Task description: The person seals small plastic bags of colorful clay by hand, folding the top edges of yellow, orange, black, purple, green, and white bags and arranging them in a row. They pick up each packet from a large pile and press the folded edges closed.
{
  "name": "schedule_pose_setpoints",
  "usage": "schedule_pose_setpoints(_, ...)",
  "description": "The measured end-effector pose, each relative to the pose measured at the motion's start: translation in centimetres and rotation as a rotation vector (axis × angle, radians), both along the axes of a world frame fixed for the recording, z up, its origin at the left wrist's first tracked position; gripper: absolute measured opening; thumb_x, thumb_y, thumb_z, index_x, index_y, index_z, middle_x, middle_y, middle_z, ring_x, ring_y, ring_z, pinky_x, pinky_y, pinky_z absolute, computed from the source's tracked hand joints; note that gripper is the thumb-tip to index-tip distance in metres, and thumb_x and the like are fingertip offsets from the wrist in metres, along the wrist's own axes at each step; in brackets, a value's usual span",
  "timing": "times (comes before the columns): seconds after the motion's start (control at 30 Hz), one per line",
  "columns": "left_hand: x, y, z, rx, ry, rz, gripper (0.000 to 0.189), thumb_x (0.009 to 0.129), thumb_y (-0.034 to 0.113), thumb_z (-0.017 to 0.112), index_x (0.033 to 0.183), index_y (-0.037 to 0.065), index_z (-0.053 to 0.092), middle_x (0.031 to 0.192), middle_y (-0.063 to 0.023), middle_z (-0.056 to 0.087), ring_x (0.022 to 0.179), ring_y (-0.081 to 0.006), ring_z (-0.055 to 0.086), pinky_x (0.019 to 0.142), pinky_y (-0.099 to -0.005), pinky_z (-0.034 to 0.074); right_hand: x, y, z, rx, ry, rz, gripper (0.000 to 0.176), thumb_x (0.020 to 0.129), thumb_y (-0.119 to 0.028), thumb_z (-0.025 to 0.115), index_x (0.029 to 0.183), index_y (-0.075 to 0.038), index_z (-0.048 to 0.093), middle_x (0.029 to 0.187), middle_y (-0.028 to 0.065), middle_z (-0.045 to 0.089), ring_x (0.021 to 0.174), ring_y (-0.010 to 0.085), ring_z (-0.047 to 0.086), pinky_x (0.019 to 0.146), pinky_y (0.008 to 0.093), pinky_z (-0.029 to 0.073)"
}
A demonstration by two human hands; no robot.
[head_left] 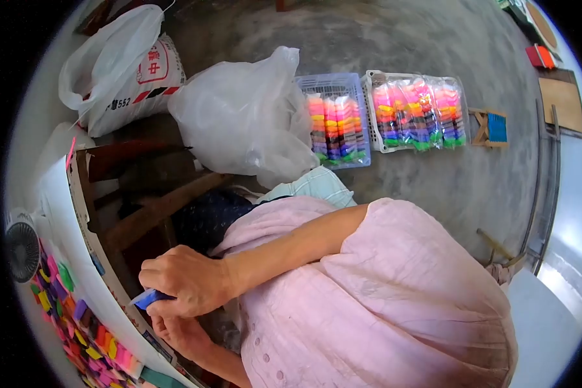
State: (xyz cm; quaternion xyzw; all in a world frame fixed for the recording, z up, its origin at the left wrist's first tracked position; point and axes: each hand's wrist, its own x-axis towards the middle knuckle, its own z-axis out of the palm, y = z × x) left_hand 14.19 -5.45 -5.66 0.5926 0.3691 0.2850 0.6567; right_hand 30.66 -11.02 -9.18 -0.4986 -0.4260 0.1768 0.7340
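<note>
In the head view, a small blue packet (151, 298) with a clear, film-like edge sticks out between my hands, beside the table's edge. The fingers of my right hand (191, 281) are closed around it from above. Just below, my left hand (184, 336) is curled against its underside, fingertips pinched close to the right hand's; the grip is partly hidden. On the white table (103, 258) nearby lies a heap of small, many-coloured pieces (90, 330), pink, yellow, orange, green and purple.
A small grey fan (21, 247) stands on the table. A large translucent bag (239, 116) sits on the floor near a printed white sack (136, 84). A blue basket (366, 123) and a white basket (370, 110) hold bundled coloured packets. Beyond is a small wooden stool (488, 127).
</note>
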Motion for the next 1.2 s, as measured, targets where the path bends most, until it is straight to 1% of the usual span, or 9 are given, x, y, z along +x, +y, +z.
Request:
schedule_pose_setpoints(0.13,-0.2,0.9,0.4,-0.055,-0.014,0.000,0.038,0.091,0.022,0.064,0.116,-0.003,0.050,0.101,-0.0122,0.059,0.083,-0.0153,0.055,0.074,-0.0252,0.044,3.5,-1.0,-3.2,-0.058,-0.188,-0.140,0.038,0.078,-0.042,0.068,0.076,-0.005,0.058,0.076,0.0127,0.055,0.066,0.0330,0.058,0.058,0.0416,0.047)
schedule_pose_setpoints(0.3,-1.2,1.6,0.2,-0.027,0.029,-0.002,0.038,0.091,0.023,0.064,0.118,0.000,0.050,0.097,-0.0118,0.060,0.083,-0.0163,0.056,0.072,-0.0260,0.044,13.1,-7.8,-13.6,-0.937,0.046,-0.224,0.034,0.087,-0.039,0.054,0.081,-0.007,0.065,0.079,0.0164,0.066,0.076,0.0327,0.064,0.067,0.0441,0.048)
schedule_pose_setpoints(0.37,-0.3,0.8,-0.1,-0.011,0.047,0.069,0.028,0.093,0.022,0.061,0.107,0.001,0.051,0.092,-0.0098,0.059,0.072,-0.0133,0.047,0.065,-0.0261,0.040,14.4,-10.8,-23.0,-1.211,-0.069,-0.297,0.041,0.086,-0.038,0.056,0.110,-0.005,0.063,0.099,0.0205,0.065,0.095,0.0347,0.064,0.078,0.0449,0.051)
schedule_pose_setpoints(0.47,0.6,0.0,-0.3,-0.021,0.089,0.091,0.022,0.094,0.021,0.060,0.100,0.002,0.051,0.086,-0.0081,0.058,0.066,-0.0120,0.044,0.062,-0.0265,0.038,13.6,-13.3,-27.5,-1.538,0.020,-0.140,0.055,0.087,-0.040,0.056,0.131,-0.008,0.049,0.125,0.0271,0.052,0.112,0.0415,0.055,0.090,0.0477,0.047)
schedule_pose_setpoints(0.53,0.7,-0.1,-0.2,-0.025,0.112,0.057,0.021,0.094,0.020,0.060,0.099,0.002,0.051,0.084,-0.0077,0.058,0.066,-0.0123,0.045,0.062,-0.0268,0.038,12.2,-13.8,-30.0,-1.585,0.096,0.148,0.061,0.088,-0.042,0.055,0.136,-0.006,0.043,0.133,0.0298,0.045,0.117,0.0449,0.050,0.097,0.0492,0.043)
schedule_pose_setpoints(0.63,0.7,0.0,0.1,-0.016,0.126,-0.011,0.021,0.093,0.021,0.061,0.097,0.003,0.051,0.083,-0.0075,0.058,0.066,-0.0125,0.047,0.062,-0.0271,0.039,8.6,-13.0,-44.0,-1.437,0.141,0.098,0.082,0.087,-0.048,0.058,0.141,0.006,0.028,0.134,0.0326,0.045,0.123,0.0434,0.047,0.101,0.0442,0.041)
schedule_pose_setpoints(0.73,0.8,-0.1,0.1,-0.007,0.155,0.009,0.022,0.093,0.022,0.062,0.097,0.003,0.052,0.082,-0.0073,0.058,0.066,-0.0123,0.048,0.061,-0.0272,0.039,9.2,-11.8,-41.6,-1.266,0.304,0.174,0.087,0.089,-0.049,0.056,0.144,0.007,0.020,0.142,0.0298,0.038,0.130,0.0438,0.039,0.106,0.0425,0.036)
schedule_pose_setpoints(0.93,1.9,-0.9,-0.6,-0.026,0.187,0.021,0.022,0.093,0.023,0.063,0.095,0.003,0.052,0.081,-0.0071,0.058,0.064,-0.0112,0.047,0.060,-0.0263,0.038,7.9,-7.5,-38.5,-1.230,0.333,0.225,0.074,0.093,-0.039,0.052,0.146,0.001,0.021,0.148,0.0280,0.027,0.138,0.0388,0.026,0.114,0.0408,0.023)
schedule_pose_setpoints(1.2,2.1,-0.9,-1.1,-0.044,0.197,0.003,0.022,0.092,0.023,0.063,0.094,0.003,0.054,0.081,-0.0075,0.059,0.064,-0.0112,0.047,0.060,-0.0256,0.038,6.3,-5.1,-38.1,-0.987,0.133,0.270,0.073,0.094,-0.037,0.050,0.147,0.002,0.019,0.150,0.0248,0.026,0.141,0.0396,0.020,0.114,0.0402,0.022)
